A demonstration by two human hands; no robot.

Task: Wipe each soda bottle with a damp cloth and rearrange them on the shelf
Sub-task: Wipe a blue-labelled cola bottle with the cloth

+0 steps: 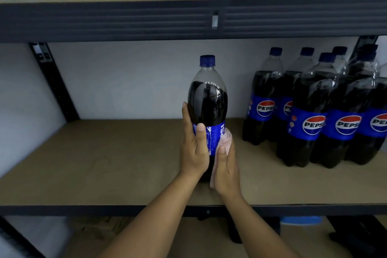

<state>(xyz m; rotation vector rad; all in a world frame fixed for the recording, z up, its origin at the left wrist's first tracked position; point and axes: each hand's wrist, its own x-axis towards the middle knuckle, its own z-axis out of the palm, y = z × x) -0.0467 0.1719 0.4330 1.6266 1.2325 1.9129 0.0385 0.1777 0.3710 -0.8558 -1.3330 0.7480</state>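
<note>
Soda bottle upright, long axis vertical, blue cap on top. I read its base as down on the shelf board, well left of the other bottles. Left hand grips its left side, thumb across the label and fingers curled behind. Right hand has straight fingers pressing the pink cloth onto the lower right side. The bottle stands between both palms.
</note>
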